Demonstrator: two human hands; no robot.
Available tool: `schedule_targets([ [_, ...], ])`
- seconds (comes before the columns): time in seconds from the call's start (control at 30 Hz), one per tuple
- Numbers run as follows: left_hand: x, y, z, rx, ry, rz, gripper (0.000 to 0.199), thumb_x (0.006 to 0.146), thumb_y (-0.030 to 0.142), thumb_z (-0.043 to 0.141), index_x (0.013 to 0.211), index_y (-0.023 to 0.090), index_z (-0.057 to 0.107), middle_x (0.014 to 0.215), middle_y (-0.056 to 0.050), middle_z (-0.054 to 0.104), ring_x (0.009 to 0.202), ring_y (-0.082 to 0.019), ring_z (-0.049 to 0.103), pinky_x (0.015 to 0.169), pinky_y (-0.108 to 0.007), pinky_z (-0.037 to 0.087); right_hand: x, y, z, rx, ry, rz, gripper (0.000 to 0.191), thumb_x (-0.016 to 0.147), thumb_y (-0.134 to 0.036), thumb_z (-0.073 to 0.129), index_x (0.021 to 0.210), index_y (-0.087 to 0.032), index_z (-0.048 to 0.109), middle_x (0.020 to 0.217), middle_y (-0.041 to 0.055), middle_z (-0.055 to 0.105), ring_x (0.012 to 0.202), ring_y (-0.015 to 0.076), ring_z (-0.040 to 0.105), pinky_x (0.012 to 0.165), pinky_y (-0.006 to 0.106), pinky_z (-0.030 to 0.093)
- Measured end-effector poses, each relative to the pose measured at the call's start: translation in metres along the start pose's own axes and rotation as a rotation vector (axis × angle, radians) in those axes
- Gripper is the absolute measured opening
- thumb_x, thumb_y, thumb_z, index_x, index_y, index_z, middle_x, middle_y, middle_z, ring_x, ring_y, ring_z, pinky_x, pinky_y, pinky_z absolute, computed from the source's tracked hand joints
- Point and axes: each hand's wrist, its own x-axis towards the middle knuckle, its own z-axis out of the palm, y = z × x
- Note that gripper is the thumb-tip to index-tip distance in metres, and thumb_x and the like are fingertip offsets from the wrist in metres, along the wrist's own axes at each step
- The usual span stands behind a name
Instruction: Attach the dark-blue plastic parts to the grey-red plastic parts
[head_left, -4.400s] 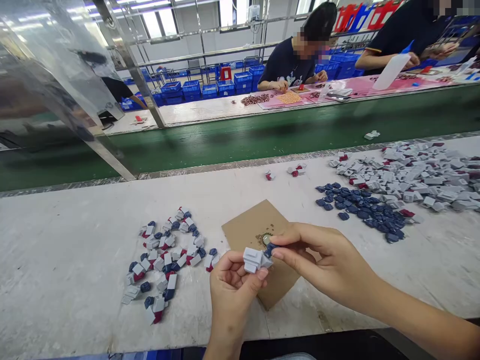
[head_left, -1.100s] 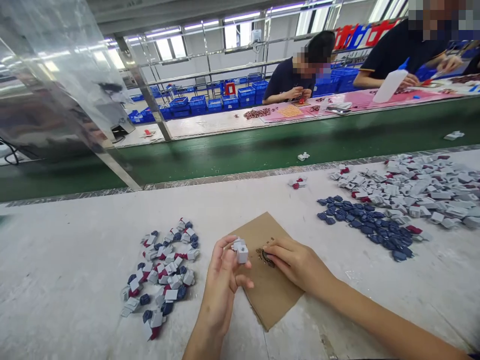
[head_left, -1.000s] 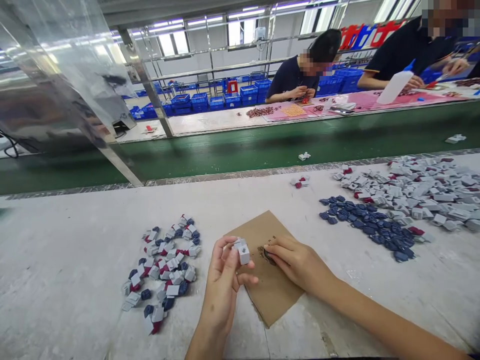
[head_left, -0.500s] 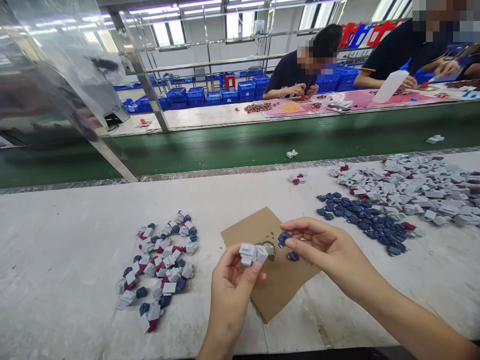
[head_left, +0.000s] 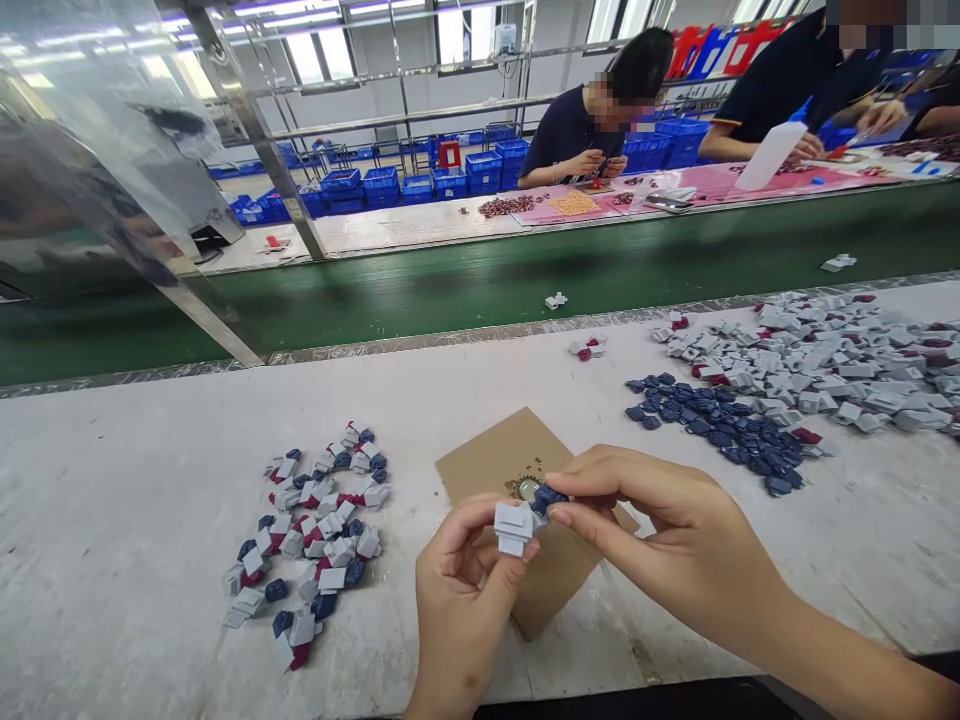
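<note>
Pinched between the thumb and fingers of my left hand [head_left: 472, 590] is a light grey plastic piece [head_left: 514, 526] with stepped, blocky sides. My right hand [head_left: 645, 530] grips a small dark blue plastic piece [head_left: 550, 497] between thumb and forefinger. The blue piece meets the right end of the grey piece; whether it is seated there I cannot tell. Both hands are above a brown cardboard sheet [head_left: 484, 450]. On the cardboard lies a small round bottle cap [head_left: 529, 488] with brown bits around it.
At left lies a group of joined grey, blue and dark red pieces [head_left: 319, 525]. To the right are a pile of blue pieces [head_left: 712, 425] and a larger heap of grey pieces [head_left: 847, 360]. Beyond the green belt [head_left: 420, 315], two people work near a white bottle [head_left: 771, 157].
My right hand has moved left, bringing the blue piece against the grey one. My left hand has turned the grey piece slightly. The view has shifted a little.
</note>
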Motion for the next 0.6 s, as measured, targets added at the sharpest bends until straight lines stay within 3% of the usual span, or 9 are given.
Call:
schedule_targets([
  [0.2,-0.003,-0.009,0.010,-0.029,0.104,-0.002,0.014,0.068,0.020,0.070,0.081,0.023,0.068,0.079,0.000,0.070,0.064,-0.011,0.064,0.061,-0.018,0.052,-0.005,0.002,0.011,0.045,0.066,-0.022,0.012,0.079,-0.015,0.058,0.081,-0.023,0.066,0.069,0.0017,0.066,0.061,0.0143,0.061,0.050,0.026,0.052],
  [0.47,0.002,-0.022,0.010,0.047,0.077,0.014,0.011,0.071,0.024,0.067,0.081,0.021,0.063,0.075,-0.001,0.069,0.069,-0.012,0.064,0.063,-0.019,0.052,-0.013,0.013,0.034,0.110,0.215,0.041,0.009,0.081,-0.016,0.056,0.077,-0.020,0.064,0.065,0.0020,0.061,0.061,0.0139,0.059,0.050,0.025,0.050],
  [0.53,0.003,-0.023,0.005,0.101,0.025,-0.023,0.012,0.073,0.027,0.065,0.082,0.020,0.063,0.077,-0.003,0.069,0.071,-0.014,0.065,0.063,-0.021,0.052,-0.015,0.017,0.039,0.105,0.202,0.076,0.011,0.081,-0.018,0.055,0.076,-0.020,0.065,0.067,0.0027,0.062,0.063,0.0145,0.060,0.051,0.024,0.050],
  [0.6,0.005,-0.022,-0.007,0.217,-0.032,-0.048,0.017,0.075,0.029,0.062,0.090,0.021,0.063,0.085,-0.005,0.069,0.077,-0.017,0.065,0.067,-0.025,0.053,-0.018,0.025,0.040,0.087,0.106,0.110,0.013,0.082,-0.019,0.054,0.077,-0.021,0.066,0.072,0.0037,0.065,0.069,0.0156,0.062,0.055,0.025,0.052],
])
